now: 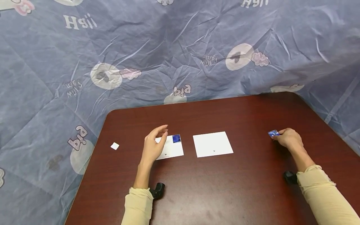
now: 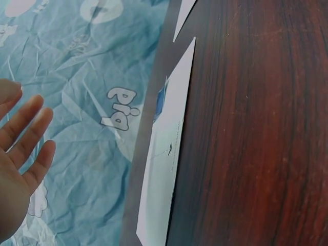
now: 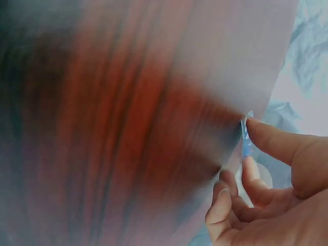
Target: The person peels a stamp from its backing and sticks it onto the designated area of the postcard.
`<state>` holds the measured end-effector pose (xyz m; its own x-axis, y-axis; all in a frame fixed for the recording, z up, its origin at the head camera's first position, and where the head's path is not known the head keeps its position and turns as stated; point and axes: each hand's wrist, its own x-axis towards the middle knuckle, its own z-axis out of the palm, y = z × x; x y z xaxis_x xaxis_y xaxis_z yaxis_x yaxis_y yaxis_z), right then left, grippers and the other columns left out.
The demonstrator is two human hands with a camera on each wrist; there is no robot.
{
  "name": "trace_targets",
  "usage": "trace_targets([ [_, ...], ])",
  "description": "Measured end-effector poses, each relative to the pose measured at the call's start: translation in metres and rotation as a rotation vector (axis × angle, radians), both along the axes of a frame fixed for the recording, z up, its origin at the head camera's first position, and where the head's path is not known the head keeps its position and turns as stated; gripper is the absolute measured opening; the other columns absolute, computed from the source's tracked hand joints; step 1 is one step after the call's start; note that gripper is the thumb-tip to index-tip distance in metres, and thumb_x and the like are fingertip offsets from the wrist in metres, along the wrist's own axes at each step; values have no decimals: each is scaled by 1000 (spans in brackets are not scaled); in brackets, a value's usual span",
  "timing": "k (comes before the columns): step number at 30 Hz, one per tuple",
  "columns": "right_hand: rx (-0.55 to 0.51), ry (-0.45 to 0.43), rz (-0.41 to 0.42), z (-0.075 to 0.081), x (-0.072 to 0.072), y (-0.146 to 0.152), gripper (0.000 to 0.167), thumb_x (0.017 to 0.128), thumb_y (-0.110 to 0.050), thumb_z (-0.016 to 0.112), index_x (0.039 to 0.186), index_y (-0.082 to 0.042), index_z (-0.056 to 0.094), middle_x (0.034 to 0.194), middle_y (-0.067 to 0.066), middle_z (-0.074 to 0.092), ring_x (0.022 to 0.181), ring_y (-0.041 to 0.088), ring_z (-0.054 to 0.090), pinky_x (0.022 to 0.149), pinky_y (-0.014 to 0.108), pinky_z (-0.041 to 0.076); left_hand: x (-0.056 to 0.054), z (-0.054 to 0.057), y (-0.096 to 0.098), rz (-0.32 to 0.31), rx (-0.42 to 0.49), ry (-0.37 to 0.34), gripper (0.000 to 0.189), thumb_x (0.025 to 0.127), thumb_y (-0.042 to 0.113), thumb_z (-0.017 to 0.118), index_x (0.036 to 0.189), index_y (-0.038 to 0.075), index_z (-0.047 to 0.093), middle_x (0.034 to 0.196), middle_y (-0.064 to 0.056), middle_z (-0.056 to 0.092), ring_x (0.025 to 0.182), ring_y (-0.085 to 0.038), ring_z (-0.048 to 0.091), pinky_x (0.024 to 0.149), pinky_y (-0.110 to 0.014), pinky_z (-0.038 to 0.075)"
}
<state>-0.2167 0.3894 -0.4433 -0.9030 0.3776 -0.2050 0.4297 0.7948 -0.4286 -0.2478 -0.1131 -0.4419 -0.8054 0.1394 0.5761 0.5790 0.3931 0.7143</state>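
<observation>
My right hand pinches a small blue stamp between thumb and fingers, over the right part of the table. In the right wrist view, the stamp appears nearly edge-on at the fingertips. My left hand holds nothing and hovers over the left white card, hiding its left part. Its fingers look loosely bent in the left wrist view. A dark blue stamp lies at that card's upper right corner. To the right lies a second white card, with a tiny dark mark near its lower edge.
A small white square lies near the left edge of the dark red-brown table. Behind the table hangs a creased blue printed cloth. Black cameras are strapped to both wrists.
</observation>
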Motion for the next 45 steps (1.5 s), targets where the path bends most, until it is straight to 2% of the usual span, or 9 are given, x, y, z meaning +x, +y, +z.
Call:
trace_targets([
  [5,-58,29,-63,0,2,-1,48,87,-23,64,118,8,46,109,36,48,94,50,48,69,55,42,1,0,1,-16,5,-10,26,92,4,61,117,2,65,99,-11,68,87,-21,65,81,-45,50],
  [9,-66,65,-98,-1,4,-1,50,87,-23,66,123,6,48,111,36,49,92,49,49,66,53,41,2,0,1,-13,-5,-13,25,92,4,61,117,2,65,99,-9,69,87,-20,65,80,-43,50],
  [18,-65,78,-77,-2,4,-4,44,89,-27,65,117,4,53,107,33,54,89,46,50,63,50,41,2,-2,2,-6,-30,-16,25,92,7,61,118,8,66,99,-4,69,88,-17,64,79,-38,49],
  [26,-56,319,-95,2,-1,-13,38,94,-30,55,112,4,62,96,23,66,83,36,55,58,39,39,3,0,5,-44,37,-62,25,94,7,61,119,4,64,101,-12,69,90,-20,65,82,-41,50],
  [28,-62,396,-95,8,-4,-17,38,95,-29,56,111,5,63,82,16,68,72,22,58,55,33,40,9,10,8,-57,80,-83,24,94,4,60,118,1,64,100,-17,68,90,-28,66,82,-45,50],
  [32,-167,505,-128,24,-10,-31,42,94,-33,57,110,5,63,62,-13,60,53,-3,50,48,22,41,10,14,9,-61,133,-109,23,94,4,59,117,4,64,101,-15,69,89,-27,66,81,-46,49],
  [35,-310,563,-167,35,-16,-45,39,93,-35,60,105,2,64,60,-19,55,53,-4,51,46,19,40,6,9,9,-80,160,-136,23,95,8,60,117,8,65,101,-10,69,90,-24,66,81,-43,49],
  [38,-409,606,-153,48,-19,-66,35,93,-34,61,100,0,63,63,-15,57,56,-3,54,47,17,41,13,20,13,-109,179,-160,23,94,3,59,117,2,63,101,-14,69,92,-32,65,81,-44,48],
  [45,-445,671,-54,73,-20,-114,33,95,-35,57,99,-3,62,65,-19,57,62,-2,55,53,16,41,27,41,19,-124,169,-177,22,93,-1,58,114,-6,62,98,-21,68,90,-33,64,79,-39,49],
])
